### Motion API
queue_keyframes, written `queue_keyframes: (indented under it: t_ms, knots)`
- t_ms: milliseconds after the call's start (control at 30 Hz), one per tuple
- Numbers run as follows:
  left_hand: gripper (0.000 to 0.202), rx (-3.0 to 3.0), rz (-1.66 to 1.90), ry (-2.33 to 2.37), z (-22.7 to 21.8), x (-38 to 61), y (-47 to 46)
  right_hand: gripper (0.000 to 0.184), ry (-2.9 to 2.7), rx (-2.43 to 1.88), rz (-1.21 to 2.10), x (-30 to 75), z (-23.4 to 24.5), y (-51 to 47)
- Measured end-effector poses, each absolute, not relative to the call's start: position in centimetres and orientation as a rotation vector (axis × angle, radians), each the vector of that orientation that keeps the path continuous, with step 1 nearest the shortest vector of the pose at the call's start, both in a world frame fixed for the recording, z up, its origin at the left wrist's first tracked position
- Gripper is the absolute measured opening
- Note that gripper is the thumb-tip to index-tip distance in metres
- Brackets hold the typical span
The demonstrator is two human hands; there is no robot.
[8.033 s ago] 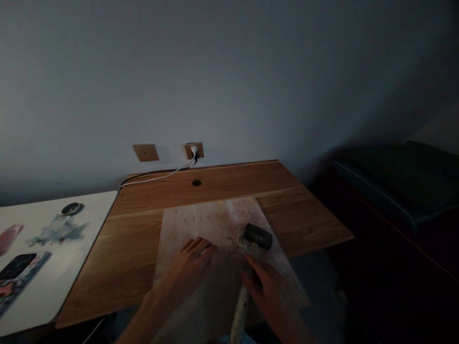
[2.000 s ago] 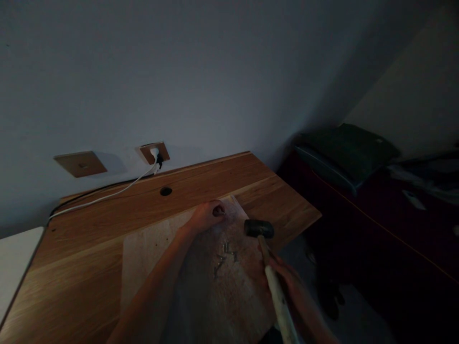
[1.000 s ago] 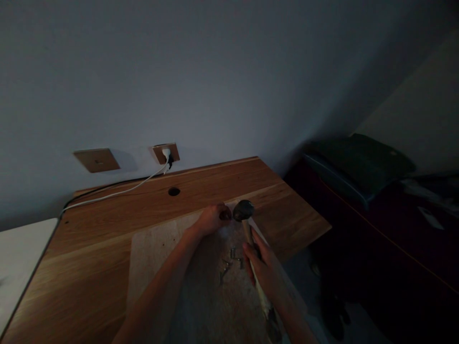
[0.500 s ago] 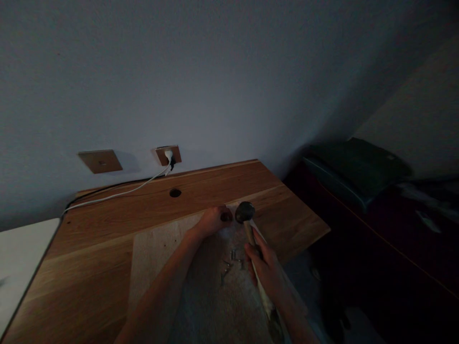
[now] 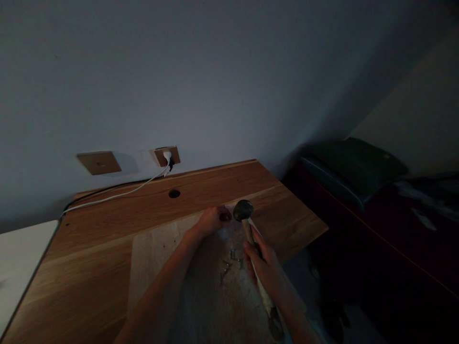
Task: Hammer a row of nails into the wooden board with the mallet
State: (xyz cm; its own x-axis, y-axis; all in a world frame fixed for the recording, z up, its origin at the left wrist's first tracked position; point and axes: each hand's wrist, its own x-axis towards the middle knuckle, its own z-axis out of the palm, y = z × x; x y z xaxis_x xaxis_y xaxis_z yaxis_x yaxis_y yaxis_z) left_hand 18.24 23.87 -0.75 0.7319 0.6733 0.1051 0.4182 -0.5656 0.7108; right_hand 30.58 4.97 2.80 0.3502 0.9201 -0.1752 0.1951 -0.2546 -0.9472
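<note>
A dark, round-headed mallet (image 5: 243,210) is clamped by its pale handle (image 5: 265,301) in the right grip (image 5: 264,262), wrapped round it a little below the head. The left grip (image 5: 211,220) is curled low over the far part of a pale, flat, rectangular board (image 5: 148,260), just beside the mallet head; whether anything is pinched in it cannot be told, as its inner side is lost in shadow. The chief risk is judged to lie in that closeness: if the mallet is brought down slightly off line, the left grip could be struck. Such a miss is made likelier by the dim light. If something small is held there, it could be tipped by a glancing blow. Small, silvery metal fasteners (image 5: 225,271) are strewn on the board, to the left of the right grip; by jolts they could be rolled further. The board, seemingly laid loose on a brown wood-grained bench (image 5: 287,210), could be shifted if it is not pressed down.
</note>
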Motion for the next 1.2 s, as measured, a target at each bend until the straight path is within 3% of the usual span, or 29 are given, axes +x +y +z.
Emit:
queue_keyframes:
  t_ms: [1200]
  knots:
    - [0.021, 2.257, 0.478, 0.832, -1.0, 18.3, 23.9, 0.066, -1.041, -1.736, 1.011, 31.1, 2.2, 4.5]
